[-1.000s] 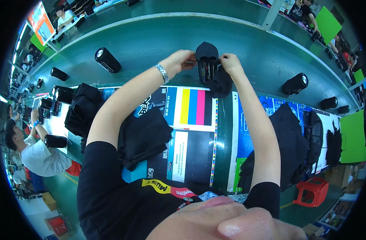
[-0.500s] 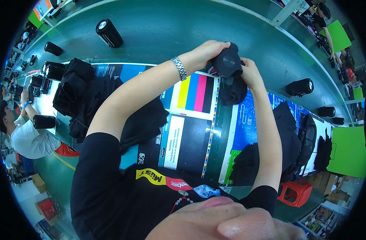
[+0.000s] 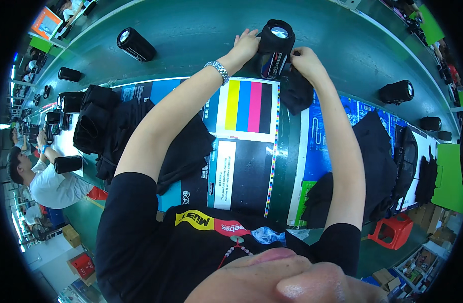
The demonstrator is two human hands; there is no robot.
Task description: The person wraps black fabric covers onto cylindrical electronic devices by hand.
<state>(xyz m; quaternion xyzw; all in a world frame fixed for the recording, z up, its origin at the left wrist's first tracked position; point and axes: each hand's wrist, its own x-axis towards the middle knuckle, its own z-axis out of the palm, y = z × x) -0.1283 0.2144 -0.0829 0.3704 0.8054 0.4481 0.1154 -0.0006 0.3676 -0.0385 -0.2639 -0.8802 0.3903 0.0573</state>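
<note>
A black cylindrical speaker [image 3: 273, 48] stands upright at the far side of the green belt, partly out of a black cloth pouch [image 3: 294, 91] that hangs below it. My left hand [image 3: 244, 44], with a metal watch at the wrist, grips the speaker's left side. My right hand [image 3: 305, 60] holds its right side and the top of the pouch. Both arms reach far forward over a printed sheet with colour bars [image 3: 249, 106].
Several more black speakers lie on the belt [image 3: 191, 35], one at far left [image 3: 135, 44] and one at right [image 3: 396, 92]. Piles of black pouches sit at left [image 3: 97, 126] and right [image 3: 375, 151]. A person in white sits at left [image 3: 49, 184]. A red stool [image 3: 393, 230] stands below right.
The pouch that covered the speaker has been pulled down, so the speaker's top and printed side now show. Both hands have moved farther out over the belt.
</note>
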